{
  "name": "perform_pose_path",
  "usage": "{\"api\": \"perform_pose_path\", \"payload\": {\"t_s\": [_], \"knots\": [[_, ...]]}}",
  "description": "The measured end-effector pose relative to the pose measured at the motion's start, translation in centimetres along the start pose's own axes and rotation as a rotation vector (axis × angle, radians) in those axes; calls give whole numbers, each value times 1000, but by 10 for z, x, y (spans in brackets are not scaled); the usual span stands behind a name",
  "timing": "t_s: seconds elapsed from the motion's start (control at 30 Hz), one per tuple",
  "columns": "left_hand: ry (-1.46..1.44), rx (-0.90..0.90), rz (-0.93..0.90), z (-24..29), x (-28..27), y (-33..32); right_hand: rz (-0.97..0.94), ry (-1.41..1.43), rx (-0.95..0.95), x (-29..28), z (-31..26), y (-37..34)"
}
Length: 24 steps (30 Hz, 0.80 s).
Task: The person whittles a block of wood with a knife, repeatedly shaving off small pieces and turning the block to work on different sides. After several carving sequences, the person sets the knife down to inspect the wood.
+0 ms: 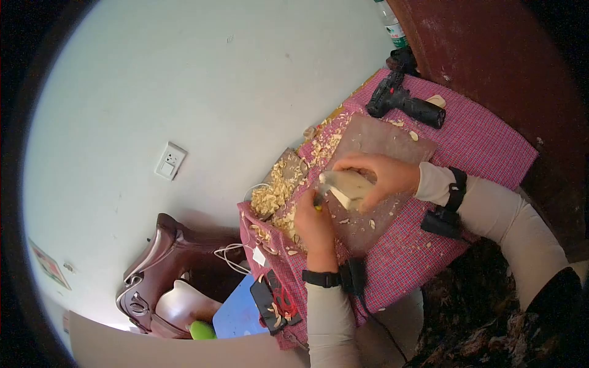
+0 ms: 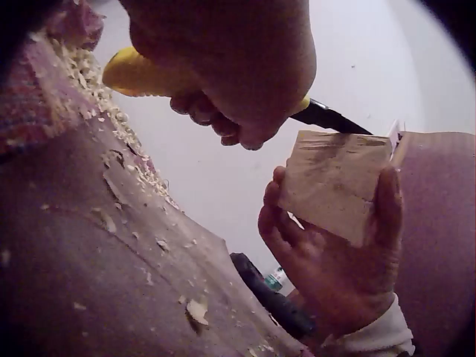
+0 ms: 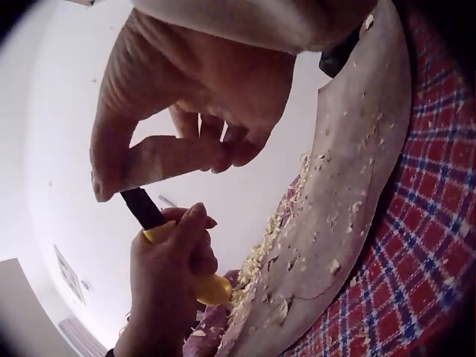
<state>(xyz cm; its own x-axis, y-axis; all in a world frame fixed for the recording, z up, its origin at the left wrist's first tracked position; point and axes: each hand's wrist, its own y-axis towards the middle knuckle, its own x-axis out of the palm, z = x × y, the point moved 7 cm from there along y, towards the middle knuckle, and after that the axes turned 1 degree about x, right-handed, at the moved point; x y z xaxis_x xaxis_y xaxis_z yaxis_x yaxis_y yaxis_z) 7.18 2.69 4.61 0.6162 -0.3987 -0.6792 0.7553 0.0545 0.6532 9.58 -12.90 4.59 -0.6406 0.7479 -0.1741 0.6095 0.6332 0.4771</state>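
Pale wood, in a chunky block [image 2: 338,182], shows its broad, flat face to the left wrist camera; the right wrist camera sees the same block from a narrow side. Both wrist views give you the knife [image 3: 143,209], with its yellow handle [image 2: 141,74] and dark blade [image 2: 331,117]; from the head view, only a speck of yellow shows at your left hand [image 1: 316,224], which covers most of the handle.

Your left hand is curled firmly round that handle. Your right hand [image 1: 389,178] pinches the block by its opposite sides, thumb on one, fingers on the other, holding it up just beside your left hand. The blade reaches the block's edge near your right thumb; you cannot tell whether it bites into the wood.

Beneath both hands lies a grey-brown board [image 1: 374,138], dusted with chips, on a red checked cloth [image 1: 485,129]. Curly wood shavings [image 1: 276,193] heap up past your left hand, along the wall side. Beyond your right hand, near the cloth's far corner, a black power drill [image 1: 399,101] lies on its side, with a green-labelled bottle [image 1: 396,30] behind it.
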Motion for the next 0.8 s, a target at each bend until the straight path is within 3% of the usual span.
{"api": "perform_pose_path", "payload": {"t_s": [0.07, 0.13, 0.17, 0.23, 0.4, 0.47, 0.7, 0.8], "knots": [[76, -85, -21, -21, -2, 3, -7, 12, -70, 4, -15, -4], [58, -262, 43, -57, -6, 6, -105, -241, -255, 9, -38, -8], [69, -252, 33, -59, -4, 7, -91, -230, -258, 8, -37, -7], [148, -190, 77, -39, -8, 6, -26, -51, -48, -1, -16, -3], [-45, -63, -14, 8, -5, -3, 45, 12, 13, -9, 2, 1], [-47, 145, 54, 26, -7, -8, 67, 79, 22, -10, 5, 1], [-8, 30, -27, 6, 3, -2, 1, 124, 121, 2, 12, -1], [22, 8, 31, -7, 3, 3, -48, 142, 118, 4, 5, -1]]}}
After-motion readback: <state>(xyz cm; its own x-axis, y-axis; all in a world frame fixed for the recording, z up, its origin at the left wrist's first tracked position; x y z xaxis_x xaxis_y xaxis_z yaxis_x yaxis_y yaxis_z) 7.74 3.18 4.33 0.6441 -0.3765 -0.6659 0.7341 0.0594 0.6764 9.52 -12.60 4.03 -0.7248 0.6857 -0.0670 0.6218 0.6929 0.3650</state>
